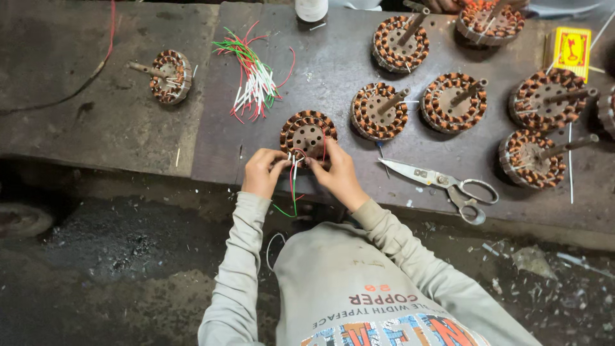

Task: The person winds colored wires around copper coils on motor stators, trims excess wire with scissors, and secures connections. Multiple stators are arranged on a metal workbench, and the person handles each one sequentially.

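A round copper-wound motor stator (pixel 308 131) stands tilted on the dark workbench (pixel 333 57), right in front of me. My left hand (pixel 263 172) pinches thin red, green and white wires (pixel 293 186) that hang from the stator's near rim. My right hand (pixel 338 174) grips the stator's lower right edge, fingers closed against the coils. Both hands touch it at its near side. The wire ends dangle below the bench edge, between my wrists.
A bundle of loose red, green and white wires (pixel 254 75) lies at the back left. Several more stators with shafts (pixel 379 111) fill the right half; one stator (pixel 170 75) sits far left. Scissors (pixel 448 184) lie right of my hands. A yellow box (pixel 571 50) is far right.
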